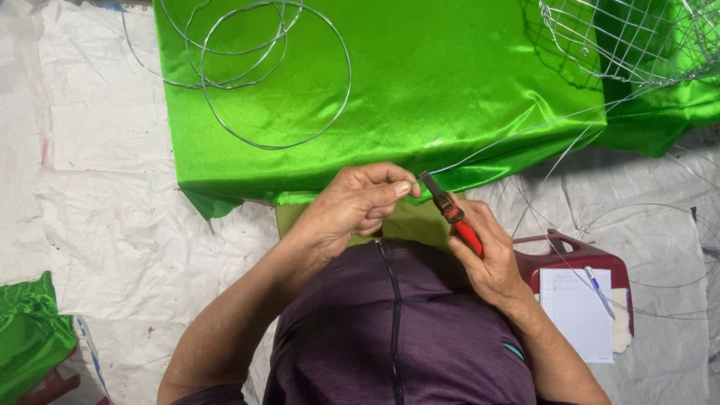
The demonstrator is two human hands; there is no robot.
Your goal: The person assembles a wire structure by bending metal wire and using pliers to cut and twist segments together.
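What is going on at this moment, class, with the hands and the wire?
A person works thin silver wire over bright green satin cloth. The left hand pinches the wire's end, while the right hand holds red-handled pliers with their tip at that end. Loose wire hoops lie on the cloth; a wire mesh frame sits at the far right.

Just one view here, a head-mounted cam looking almost straight down over the wearer's own chest, so the purple zip top point(397, 337) fills the 6 o'clock edge. It sits pretty close: both forearms run in from the bottom corners and meet near dead centre. The top of the frame faces away from the body, across the green satin cloth point(450, 82) at 12 o'clock. White sheeting point(112, 187) runs out toward 9. No second view, so nothing overlaps.
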